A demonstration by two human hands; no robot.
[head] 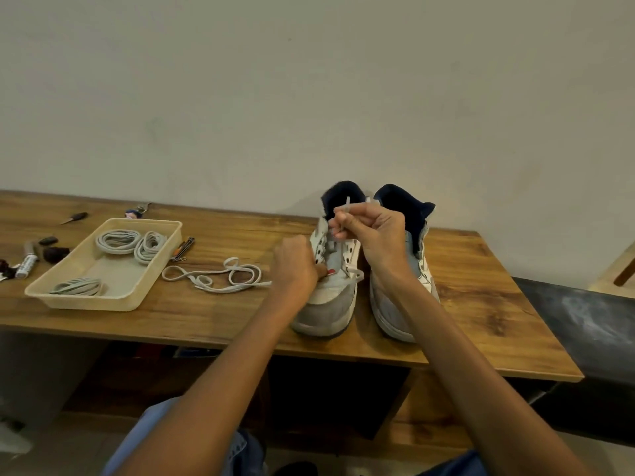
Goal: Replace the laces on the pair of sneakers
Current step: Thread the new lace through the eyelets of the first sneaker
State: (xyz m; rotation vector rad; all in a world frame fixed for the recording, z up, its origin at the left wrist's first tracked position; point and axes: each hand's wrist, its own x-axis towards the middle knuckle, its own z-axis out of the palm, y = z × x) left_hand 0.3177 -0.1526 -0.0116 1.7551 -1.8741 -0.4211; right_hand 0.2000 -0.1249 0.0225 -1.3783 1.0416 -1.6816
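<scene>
Two grey-and-white sneakers with dark blue collars stand side by side on the wooden table (481, 304), toes toward me. My left hand (295, 266) grips the left side of the left sneaker (326, 304) by its eyelet flap. Above that shoe's tongue, my right hand (371, 231) pinches the tip of a white lace (346, 207), which runs down to the lower eyelets. The right sneaker (391, 304) is partly hidden behind my right wrist. A loose white lace (220, 274) lies on the table left of the shoes.
A cream tray (68, 293) at the left holds three coiled laces. Beside it lie a nail clipper (184, 249), a marker (27, 262), small dark objects and a keyring. The wall stands right behind the shoes. A dark bench (577, 324) is at the right.
</scene>
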